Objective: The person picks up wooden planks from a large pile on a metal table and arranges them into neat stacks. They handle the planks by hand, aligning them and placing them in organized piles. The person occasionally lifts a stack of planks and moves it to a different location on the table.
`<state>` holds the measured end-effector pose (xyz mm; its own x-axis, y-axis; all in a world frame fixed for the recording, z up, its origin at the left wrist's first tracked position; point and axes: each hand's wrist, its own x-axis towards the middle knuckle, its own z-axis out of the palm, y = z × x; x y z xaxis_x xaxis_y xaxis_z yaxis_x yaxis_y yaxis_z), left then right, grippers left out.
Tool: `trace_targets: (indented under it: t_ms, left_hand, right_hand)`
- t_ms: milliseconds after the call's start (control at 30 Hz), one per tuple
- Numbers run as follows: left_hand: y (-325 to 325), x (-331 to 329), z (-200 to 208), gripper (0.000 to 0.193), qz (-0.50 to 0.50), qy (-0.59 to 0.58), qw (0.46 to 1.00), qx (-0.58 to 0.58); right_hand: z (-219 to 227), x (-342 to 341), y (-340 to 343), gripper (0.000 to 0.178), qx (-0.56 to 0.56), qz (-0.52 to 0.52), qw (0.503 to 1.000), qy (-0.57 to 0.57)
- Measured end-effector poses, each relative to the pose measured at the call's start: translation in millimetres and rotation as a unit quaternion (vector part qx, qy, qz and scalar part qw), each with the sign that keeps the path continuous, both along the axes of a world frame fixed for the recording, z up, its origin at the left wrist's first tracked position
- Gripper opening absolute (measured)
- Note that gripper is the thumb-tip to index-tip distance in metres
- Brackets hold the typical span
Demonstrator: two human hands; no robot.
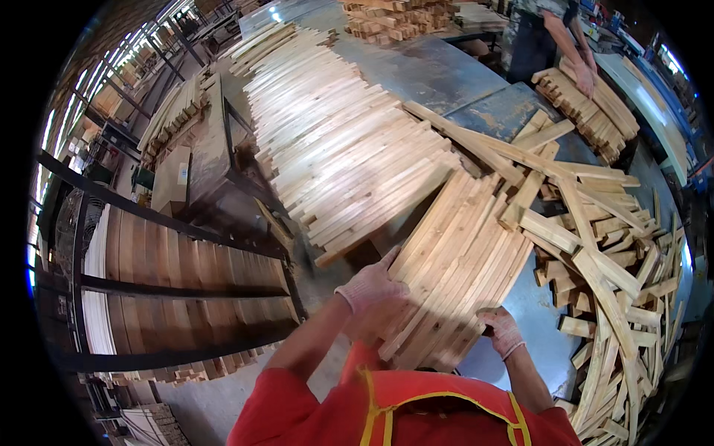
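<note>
I had my left grip (375,286) closed on the left edge of the slats (454,260), lying side by side between both grips; my right grip (502,331) clasped their right edge. Even inward pressure seemed safest for alignment.

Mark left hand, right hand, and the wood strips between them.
Left hand (373,287), head view: middle of the glove.
Right hand (503,332), head view: middle of the glove.
Wood strips (452,260), head view: upper faces, mid-row.

A gloved left hand (374,285) and right hand (503,331) hold opposite sides of lined-up wooden strips (455,260).
</note>
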<state>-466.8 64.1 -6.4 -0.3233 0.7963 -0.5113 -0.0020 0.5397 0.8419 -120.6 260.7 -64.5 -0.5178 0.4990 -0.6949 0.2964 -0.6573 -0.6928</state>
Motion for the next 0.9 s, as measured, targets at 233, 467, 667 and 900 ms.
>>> trace_targets:
  t_ms: [233,467,667,900]
  left_hand:
    - [15,-179,94,0.110,-0.126,0.252,0.959,-0.035]
    - [12,-439,104,0.095,-0.150,0.272,0.944,0.114]
    - [51,-603,68,0.089,-0.063,0.119,0.986,-0.094]
    - [94,-503,54,0.081,-0.034,0.695,0.716,-0.058]
  right_hand:
    - [-15,-140,-34,0.035,0.258,0.166,0.950,0.053]
    - [89,-395,-40,0.038,-0.054,0.075,0.984,0.155]
    - [32,-526,-17,0.049,0.591,0.318,0.724,0.160]
    - [145,-478,87,0.075,0.280,0.216,0.925,-0.141]
